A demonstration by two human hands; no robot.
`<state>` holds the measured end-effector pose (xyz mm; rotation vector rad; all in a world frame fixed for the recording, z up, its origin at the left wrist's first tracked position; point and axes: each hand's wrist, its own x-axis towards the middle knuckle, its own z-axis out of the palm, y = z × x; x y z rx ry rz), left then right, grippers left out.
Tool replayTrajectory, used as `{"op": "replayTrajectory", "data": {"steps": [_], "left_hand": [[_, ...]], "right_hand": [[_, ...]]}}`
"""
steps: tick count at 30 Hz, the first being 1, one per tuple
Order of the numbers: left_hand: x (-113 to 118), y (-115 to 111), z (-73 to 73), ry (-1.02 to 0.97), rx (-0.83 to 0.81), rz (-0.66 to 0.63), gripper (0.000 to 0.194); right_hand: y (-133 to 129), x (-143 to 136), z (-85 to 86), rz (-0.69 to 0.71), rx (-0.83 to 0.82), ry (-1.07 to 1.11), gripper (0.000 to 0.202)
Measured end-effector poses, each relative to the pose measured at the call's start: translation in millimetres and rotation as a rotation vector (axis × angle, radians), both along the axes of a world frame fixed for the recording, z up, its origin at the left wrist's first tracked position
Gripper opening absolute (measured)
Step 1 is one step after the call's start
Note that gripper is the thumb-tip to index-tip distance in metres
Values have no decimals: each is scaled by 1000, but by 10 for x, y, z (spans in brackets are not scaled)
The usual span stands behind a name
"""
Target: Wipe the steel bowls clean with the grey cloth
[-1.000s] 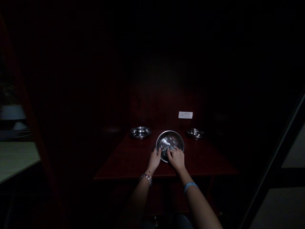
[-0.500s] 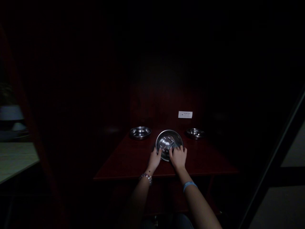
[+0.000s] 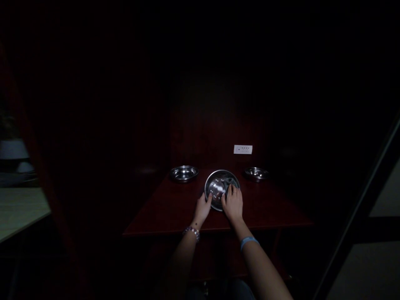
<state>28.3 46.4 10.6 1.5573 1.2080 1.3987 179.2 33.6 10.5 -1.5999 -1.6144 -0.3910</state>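
Observation:
A shiny steel bowl point(image 3: 216, 188) is tilted up over the dark red table, its inside facing me. My left hand point(image 3: 202, 208) grips its lower left rim, thumb over the edge and the other fingers behind. Inside the bowl, on the right, my right hand point(image 3: 233, 203) presses a crumpled greyish cloth point(image 3: 230, 181) against the wall with bent fingers. Part of the cloth is hidden under those fingers, and dim light blurs its outline.
On the dark red table point(image 3: 175, 214), one steel dish point(image 3: 184, 174) stands back left and another steel dish point(image 3: 256, 174) back right. A white socket plate point(image 3: 243, 149) is on the back wall. A pale tabletop point(image 3: 21, 210) shows at far left.
My right hand has slid the cloth up and slightly right inside the bowl. My left hand and the bowl have hardly moved.

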Motion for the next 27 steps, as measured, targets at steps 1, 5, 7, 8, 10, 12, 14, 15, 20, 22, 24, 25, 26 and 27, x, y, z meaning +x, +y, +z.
{"op": "replayTrajectory", "data": {"steps": [1, 5, 7, 8, 10, 12, 14, 15, 20, 22, 24, 25, 26, 27], "left_hand": [[1, -4, 4, -3, -4, 4, 42], [0, 34, -22, -9, 31, 6, 41], [-2, 69, -51, -11, 70, -5, 40], [-4, 84, -64, -13, 82, -14, 40], [-7, 100, -79, -20, 85, -34, 40], [-10, 99, -78, -32, 78, -51, 42], [-11, 87, -66, -52, 81, -65, 43], [-11, 81, -60, -63, 88, -73, 44], [-6, 59, -52, -78, 53, -100, 51], [1, 51, -54, -74, 10, -113, 55], [9, 39, -49, -90, -7, -135, 55], [13, 32, -42, -107, -7, -146, 55], [16, 24, -35, -124, -8, -155, 55], [18, 17, -26, -139, -9, -161, 55]], "right_hand": [[13, 0, -17, 6, 22, -7, 59], [44, 0, -59, 31, 49, -16, 61], [43, -1, -58, 43, 12, -27, 63], [39, -1, -53, 51, -6, -32, 65], [26, -1, -39, 77, -27, -37, 69], [13, 3, -25, 117, -35, -43, 74], [5, 9, -15, 169, -38, -57, 77], [4, 13, -12, 195, -36, -67, 78], [15, 34, -2, 290, -11, -131, 74], [18, 42, 4, 311, -2, -159, 72], [17, 49, 11, 329, 12, -184, 70], [15, 52, 15, 338, 21, -195, 70], [11, 55, 20, 348, 28, -205, 70], [5, 57, 26, 359, 33, -213, 69]]}}
